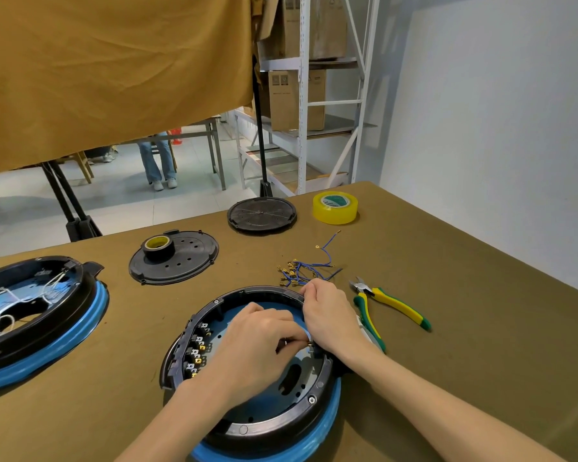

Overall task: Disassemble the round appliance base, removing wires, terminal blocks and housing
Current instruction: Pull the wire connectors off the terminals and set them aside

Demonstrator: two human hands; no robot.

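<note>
The round appliance base (274, 425), black ring over a blue rim, lies open side up at the table's near middle. A row of terminal blocks with brass tabs (197, 353) lines its left inner wall. My left hand (251, 341) reaches into the base, its fingertips pinching a small metal connector (309, 342) at the right inner edge. My right hand (331, 315) rests on the base's far right rim with fingers curled over the edge; what it holds is hidden. A pile of removed blue wires with brass terminals (301, 271) lies just beyond.
Yellow-green pliers (391, 305) lie right of the base. A second base with white wires (37, 315) sits at left. Two black round covers (174, 256) (262, 215) lie farther back, one carrying a black tape roll (159, 246). A yellow tape roll (335, 207) stands far right.
</note>
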